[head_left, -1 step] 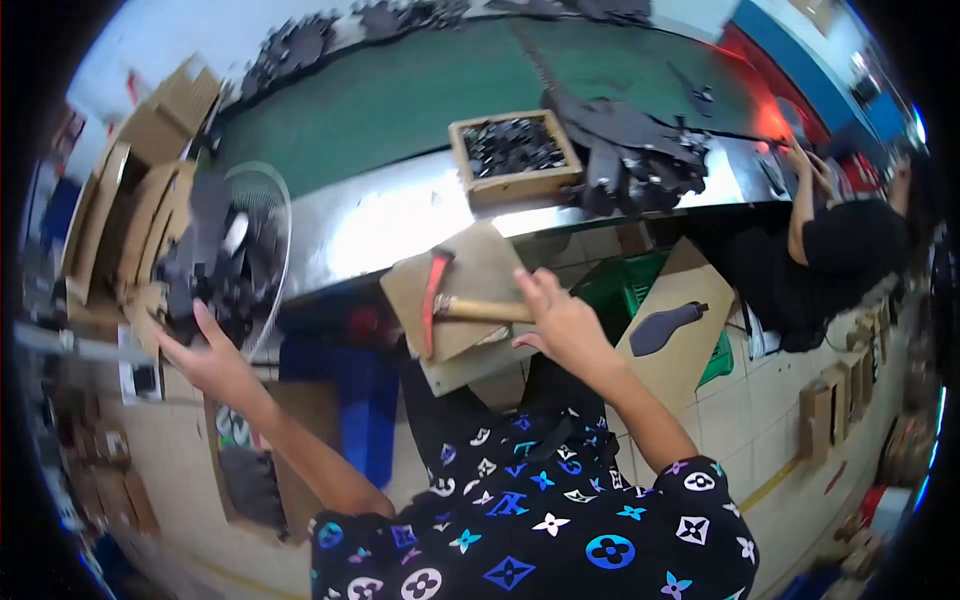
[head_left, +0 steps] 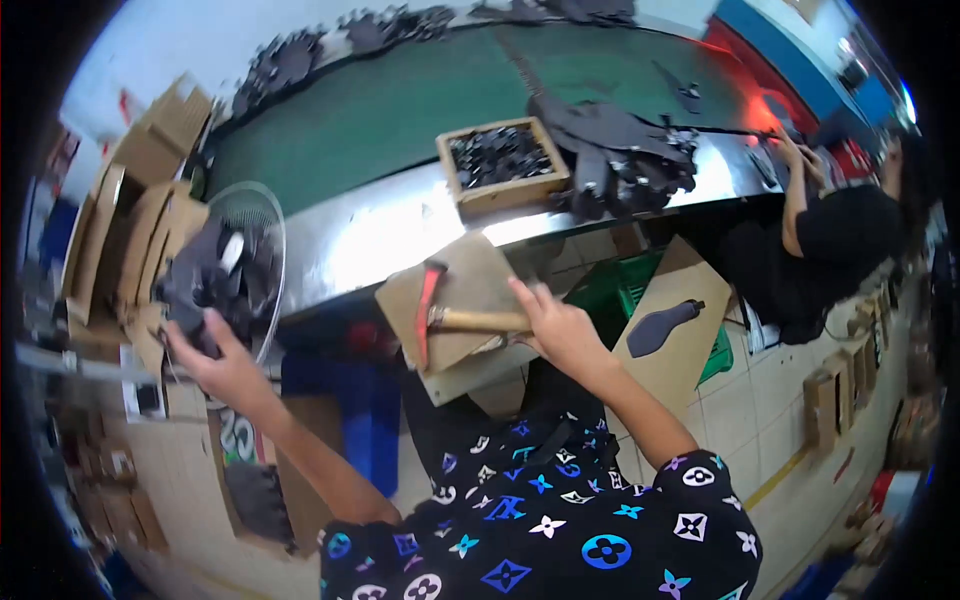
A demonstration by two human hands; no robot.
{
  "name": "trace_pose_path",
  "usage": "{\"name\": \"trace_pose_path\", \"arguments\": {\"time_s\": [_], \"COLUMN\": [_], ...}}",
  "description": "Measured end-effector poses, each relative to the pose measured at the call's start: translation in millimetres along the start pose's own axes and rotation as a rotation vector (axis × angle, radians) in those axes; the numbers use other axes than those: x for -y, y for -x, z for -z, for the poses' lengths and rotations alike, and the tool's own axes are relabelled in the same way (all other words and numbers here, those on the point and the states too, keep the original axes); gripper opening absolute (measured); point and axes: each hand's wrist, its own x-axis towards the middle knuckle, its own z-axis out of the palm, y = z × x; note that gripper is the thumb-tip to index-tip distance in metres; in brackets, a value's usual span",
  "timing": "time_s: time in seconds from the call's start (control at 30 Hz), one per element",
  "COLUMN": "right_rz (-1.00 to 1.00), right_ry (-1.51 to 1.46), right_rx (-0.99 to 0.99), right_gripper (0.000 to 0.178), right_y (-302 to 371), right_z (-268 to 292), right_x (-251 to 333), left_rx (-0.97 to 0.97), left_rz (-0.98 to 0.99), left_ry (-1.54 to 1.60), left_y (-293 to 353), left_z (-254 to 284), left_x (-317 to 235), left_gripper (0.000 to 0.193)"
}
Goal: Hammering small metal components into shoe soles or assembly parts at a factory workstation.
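One hammer [head_left: 470, 319] lies on the board [head_left: 480, 268], likely head-heavy, rigid, best held by its handle [head_left: 495, 321]. Right hand [head_left: 562, 328] is at the handle's end, left hand [head_left: 222, 368] at dark pieces [head_left: 205, 280] left of the board; whether either grips cannot be told.

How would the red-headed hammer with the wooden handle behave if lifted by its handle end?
The hammer is likely head-heavy: its long red head looks metal, so it may dip. Its straight wooden handle should stay stiff. Rolling seems unlikely, with the head set crosswise.
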Motion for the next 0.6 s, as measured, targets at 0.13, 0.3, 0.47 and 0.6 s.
{"name": "trace_pose_path", "arguments": {"time_s": [0.13,0.3,0.47,0.6], "right_rz": [-0.016,-0.206,-0.429,-0.589], "right_ry": [-0.205,-0.708,-0.856,-1.007], "right_rx": [-0.164,-0.334,-0.342,-0.594], "right_gripper": [0.044,0.027,0.019,0.02], "right_y": [36.2,107.0,163.6,178.0], "right_z": [-3.0,1.5,4.9,-15.7], "right_x": [-34.2,-15.0,-0.6,8.5], "left_rx": [0.617,1.137,1.063,1.004], "left_rz": [-0.205,-0.544,-0.709,-0.765], "left_ry": [0.437,0.868,0.888,0.557], "left_y": [54.8,122.9,196.9,231.3], "left_z": [-58.2,-176.2,-268.7,-298.5], "left_x": [-117.6,-236.6,-351.1,-437.7], "left_gripper": [0.036,0.033,0.049,0.061]}}
